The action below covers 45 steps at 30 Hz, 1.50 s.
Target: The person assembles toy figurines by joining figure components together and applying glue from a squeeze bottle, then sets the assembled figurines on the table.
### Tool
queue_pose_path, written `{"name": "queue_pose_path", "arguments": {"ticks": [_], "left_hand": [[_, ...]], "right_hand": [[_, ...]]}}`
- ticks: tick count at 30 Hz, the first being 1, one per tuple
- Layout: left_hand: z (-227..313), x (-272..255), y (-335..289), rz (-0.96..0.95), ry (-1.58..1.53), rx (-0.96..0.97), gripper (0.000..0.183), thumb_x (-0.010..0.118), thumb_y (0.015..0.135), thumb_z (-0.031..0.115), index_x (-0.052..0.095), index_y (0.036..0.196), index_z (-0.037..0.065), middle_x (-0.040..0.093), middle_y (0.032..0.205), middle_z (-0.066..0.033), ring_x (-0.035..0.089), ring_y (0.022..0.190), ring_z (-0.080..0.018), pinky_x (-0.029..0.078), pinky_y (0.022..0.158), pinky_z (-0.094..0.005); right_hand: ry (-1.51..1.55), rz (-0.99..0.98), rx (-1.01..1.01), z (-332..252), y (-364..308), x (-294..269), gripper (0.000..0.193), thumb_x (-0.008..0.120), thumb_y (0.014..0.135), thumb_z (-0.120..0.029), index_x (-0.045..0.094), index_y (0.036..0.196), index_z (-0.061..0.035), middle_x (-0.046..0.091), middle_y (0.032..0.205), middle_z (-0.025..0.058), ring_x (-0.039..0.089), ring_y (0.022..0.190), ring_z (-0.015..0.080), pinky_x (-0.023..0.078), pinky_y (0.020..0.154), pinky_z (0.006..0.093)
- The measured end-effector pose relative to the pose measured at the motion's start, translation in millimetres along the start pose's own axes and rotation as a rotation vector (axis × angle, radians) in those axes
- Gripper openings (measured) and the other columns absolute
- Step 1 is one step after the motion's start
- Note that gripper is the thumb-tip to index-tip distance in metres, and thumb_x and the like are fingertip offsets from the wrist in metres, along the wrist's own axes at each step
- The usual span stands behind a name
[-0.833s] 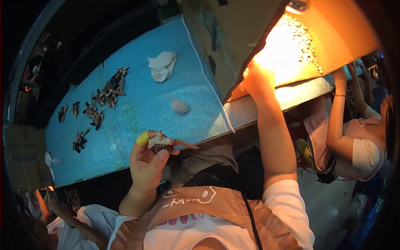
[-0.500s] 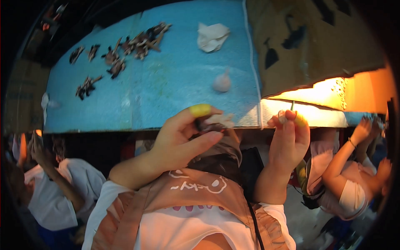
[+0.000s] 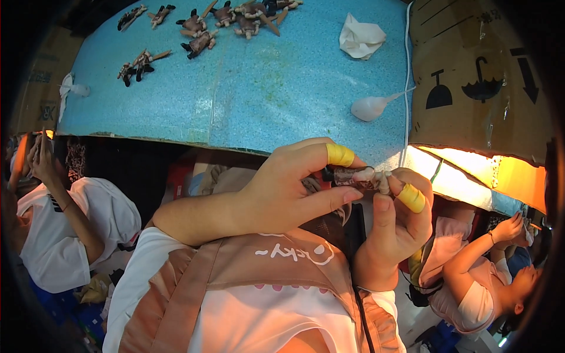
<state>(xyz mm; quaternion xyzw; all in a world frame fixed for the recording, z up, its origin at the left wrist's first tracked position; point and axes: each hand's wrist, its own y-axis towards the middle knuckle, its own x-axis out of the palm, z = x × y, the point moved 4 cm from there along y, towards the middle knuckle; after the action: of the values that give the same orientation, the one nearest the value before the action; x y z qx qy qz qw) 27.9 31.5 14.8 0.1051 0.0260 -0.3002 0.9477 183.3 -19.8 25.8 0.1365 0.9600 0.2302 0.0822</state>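
Both hands up close: left hand (image 3: 276,194) and right hand (image 3: 394,226) pinching one small brown-grey figurine piece (image 3: 356,175) between taped fingers (image 3: 340,155) (yellow tape). Looks like mid-assembly or trimming. Next probably needs steady grip, fine fingertip work. Finished-looking pieces (image 3: 203,26) lie far beyond fingers on blue tabletop (image 3: 259,88).

The figure (image 3: 353,175) sits between both hands — left hand (image 3: 282,191), right hand (image 3: 395,226). Beyond them lies the mat (image 3: 247,100); figures (image 3: 206,23) at its far edge — box (image 3: 477,76) beyond the right hand.
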Motion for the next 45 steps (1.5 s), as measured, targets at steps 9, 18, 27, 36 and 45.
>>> {"name": "queue_pose_path", "arguments": {"ticks": [9, 18, 27, 36, 45], "left_hand": [[-4, -3, 3, 0.021, 0.060, 0.172, 0.035, 0.069, 0.075, 0.007, 0.058, 0.106, -0.002, 0.060, 0.090, -0.0123, 0.059, 0.080, -0.0229, 0.046, 0.069, -0.0297], [-7, -5, 3, 0.030, 0.043, 0.163, 0.033, 0.069, 0.073, 0.007, 0.061, 0.104, -0.002, 0.060, 0.087, -0.0118, 0.059, 0.076, -0.0238, 0.047, 0.067, -0.0304], [-4, -1, 5, -0.012, 0.092, 0.200, 0.035, 0.071, 0.072, 0.009, 0.062, 0.104, -0.001, 0.060, 0.085, -0.0115, 0.059, 0.074, -0.0229, 0.046, 0.064, -0.0293], [-4, 0, 6, -0.004, 0.046, 0.176, 0.035, 0.070, 0.073, 0.009, 0.062, 0.105, -0.001, 0.059, 0.087, -0.0111, 0.059, 0.076, -0.0225, 0.047, 0.066, -0.0291], [-2, 0, 5, -0.126, -0.250, -0.062, 0.038, 0.062, 0.079, 0.009, 0.053, 0.113, -0.003, 0.053, 0.109, -0.0147, 0.053, 0.099, -0.0215, 0.043, 0.083, -0.0291]], "right_hand": [[-0.097, -0.039, 0.096, 2, 11, -8, 0.024, 0.075, 0.069, -0.013, 0.058, 0.082, -0.0012, 0.050, 0.100, 0.0115, 0.047, 0.103, 0.0282, 0.038, 0.089, 0.0388], [-0.224, -0.126, -0.006, 1, 10, -6, 0.028, 0.076, 0.068, -0.021, 0.059, 0.081, -0.0033, 0.051, 0.092, 0.0088, 0.046, 0.106, 0.0315, 0.036, 0.090, 0.0410], [0.000, -0.056, 0.185, 10, 4, -11, 0.026, 0.076, 0.069, -0.021, 0.058, 0.079, -0.0044, 0.050, 0.093, 0.0085, 0.046, 0.107, 0.0318, 0.036, 0.090, 0.0423], [-0.486, -0.089, -0.210, -8, -1, -7, 0.024, 0.075, 0.071, -0.018, 0.059, 0.084, -0.0065, 0.051, 0.096, 0.0071, 0.046, 0.106, 0.0319, 0.039, 0.089, 0.0428], [-0.831, -0.108, -0.420, -18, -8, 6, 0.024, 0.075, 0.068, -0.012, 0.060, 0.086, -0.0194, 0.050, 0.098, 0.0023, 0.046, 0.106, 0.0302, 0.037, 0.091, 0.0423]]}}
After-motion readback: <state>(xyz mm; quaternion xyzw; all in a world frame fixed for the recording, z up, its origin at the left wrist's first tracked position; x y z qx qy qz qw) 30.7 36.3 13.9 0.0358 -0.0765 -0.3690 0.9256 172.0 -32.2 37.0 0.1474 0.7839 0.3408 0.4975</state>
